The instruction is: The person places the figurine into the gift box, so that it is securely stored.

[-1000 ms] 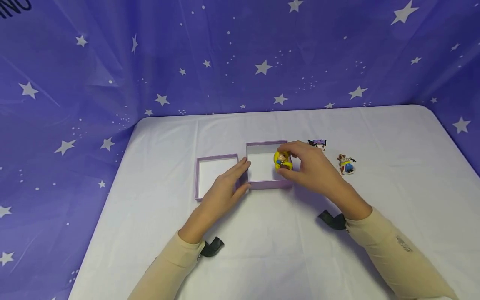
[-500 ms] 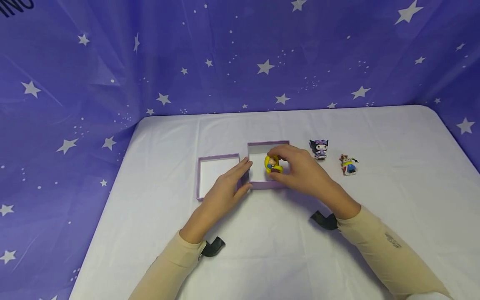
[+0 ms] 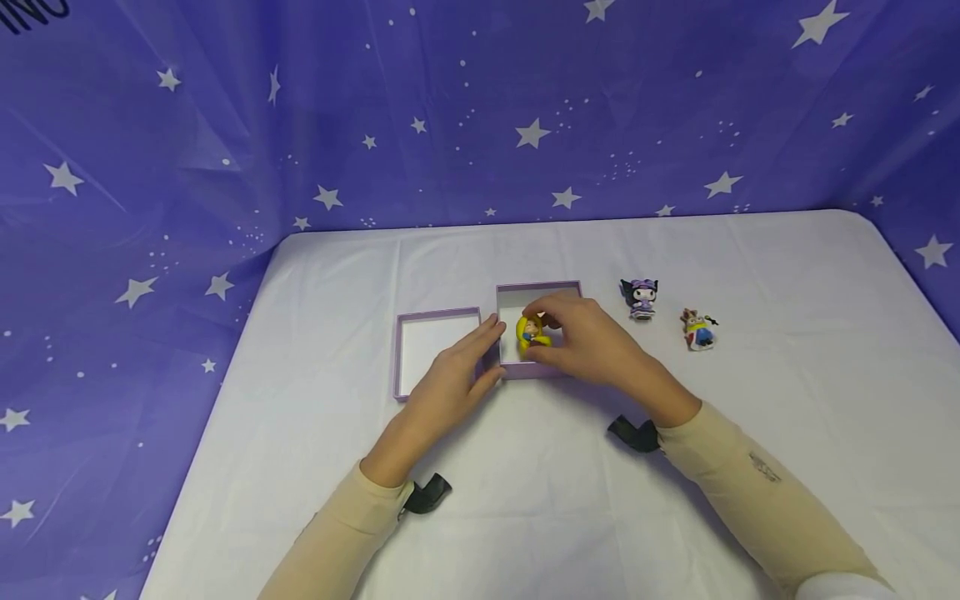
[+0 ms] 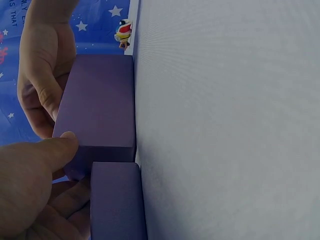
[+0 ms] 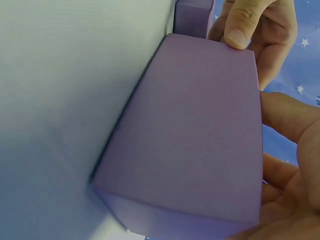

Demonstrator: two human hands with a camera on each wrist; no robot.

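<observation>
yellow figurine (image 3: 524, 332) partly hidden by right grip (image 3: 592, 340), backdrop lettering (image 3: 32, 13) cropped

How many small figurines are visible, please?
3: a yellow figurine in the right hand, at the taller box; a purple-black figurine and a blue-yellow figurine, right of it. The hand may hide others.

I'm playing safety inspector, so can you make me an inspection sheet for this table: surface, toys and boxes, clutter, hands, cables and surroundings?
Surface: white cloth, lightly creased.
Toys and boxes: open purple box; purple tray on its left; black-and-purple figure and blue-clad figure on its right.
Clutter: nothing seen.
Left hand: touches the box's left side.
Right hand: pinches yellow figure; whether that touches the box bottom, can't tell.
Cables: nothing seen.
Surroundings: starry backdrop.
</observation>
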